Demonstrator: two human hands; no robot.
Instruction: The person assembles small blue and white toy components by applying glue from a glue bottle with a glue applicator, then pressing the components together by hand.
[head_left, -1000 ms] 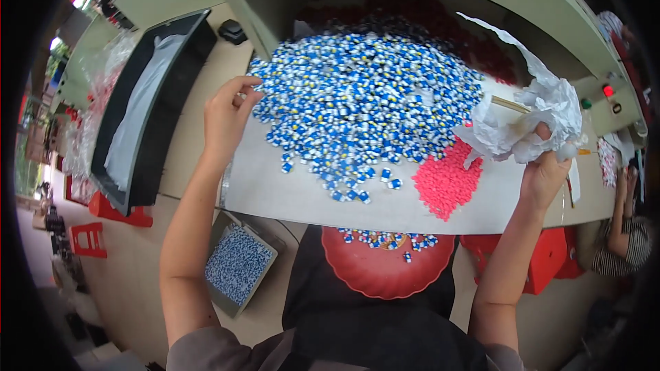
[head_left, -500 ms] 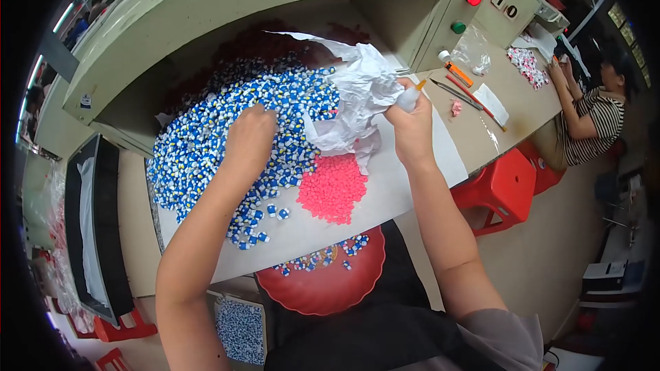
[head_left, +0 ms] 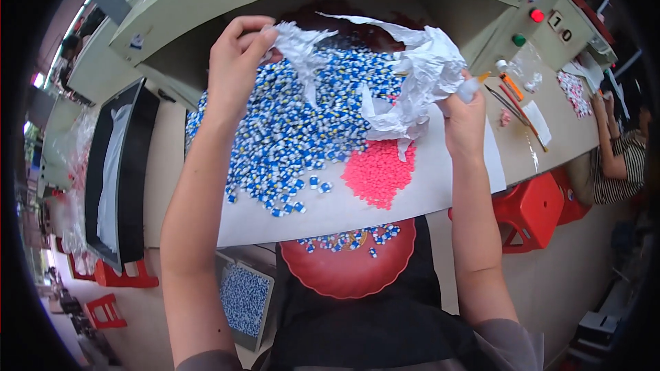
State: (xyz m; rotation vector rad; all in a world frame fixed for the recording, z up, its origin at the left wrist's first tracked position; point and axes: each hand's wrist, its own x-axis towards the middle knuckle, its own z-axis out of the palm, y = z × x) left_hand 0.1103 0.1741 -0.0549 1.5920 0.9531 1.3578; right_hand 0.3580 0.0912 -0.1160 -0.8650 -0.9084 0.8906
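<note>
My left hand [head_left: 234, 72] is raised over the far left of the pile, its thumb and fingers closed on a torn strip of white paper [head_left: 302, 55] that dangles from them. My right hand [head_left: 466, 124] grips a small whitish squeeze bottle [head_left: 469, 90] with an orange tip, together with a large crumpled sheet of white paper [head_left: 427, 62]. Beneath both hands spreads a heap of small blue-and-white pieces [head_left: 289, 124], some with yellow. Small pink pieces [head_left: 380, 175] form a separate mound below the crumpled sheet.
A red scalloped bowl [head_left: 347, 271] with some blue-and-white pieces rests at my lap. Left stands a black tray [head_left: 130, 165]; below, a bin [head_left: 244, 299] of similar pieces. Tweezers, a pencil and an orange lighter-like item [head_left: 511, 87] lie right. A co-worker [head_left: 619, 165] sits beyond a red stool [head_left: 529, 213].
My left hand has risen from the heap and now holds a torn paper strip. My right hand keeps its hold on the bottle and crumpled paper. The view has shifted left.
</note>
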